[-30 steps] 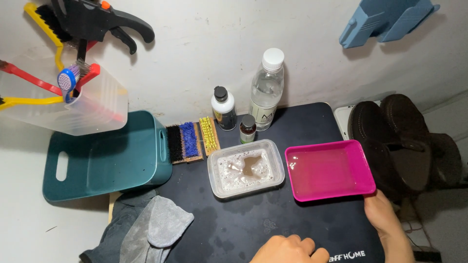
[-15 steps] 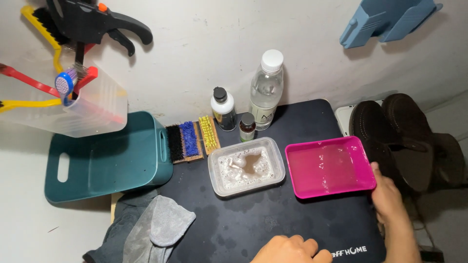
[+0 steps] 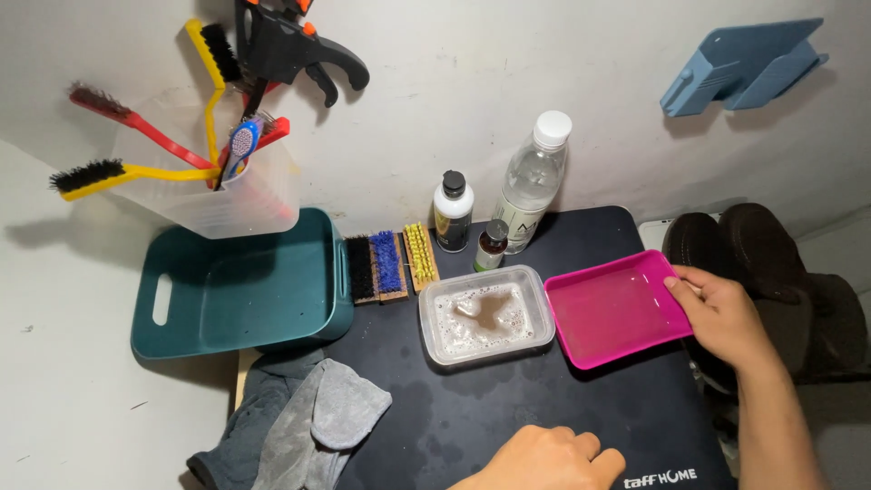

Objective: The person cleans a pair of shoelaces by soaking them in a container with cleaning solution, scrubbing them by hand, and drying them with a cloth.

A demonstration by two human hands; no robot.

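My right hand [image 3: 721, 313] grips the right rim of a shallow pink tray [image 3: 612, 308] that lies on a black mat [image 3: 508, 408]. My left hand [image 3: 544, 458] rests as a loose fist on the mat's near edge, holding nothing. Left of the pink tray sits a clear plastic container [image 3: 485, 316] with foamy, brownish liquid in it. Behind it stand a small brown bottle [image 3: 491, 245], a black-and-white bottle [image 3: 452, 210] and a clear water bottle [image 3: 533, 181].
Three brushes [image 3: 390, 263] lie side by side at the mat's back left. A teal basin [image 3: 240, 290] sits at left, grey cloths [image 3: 304, 422] in front of it. A clear cup of brushes [image 3: 213, 186] hangs on the wall. Dark brown shoes [image 3: 771, 263] stand at right.
My right hand has moved up from the mat's near right corner and taken hold of the pink tray's right rim. The left hand has stayed put.
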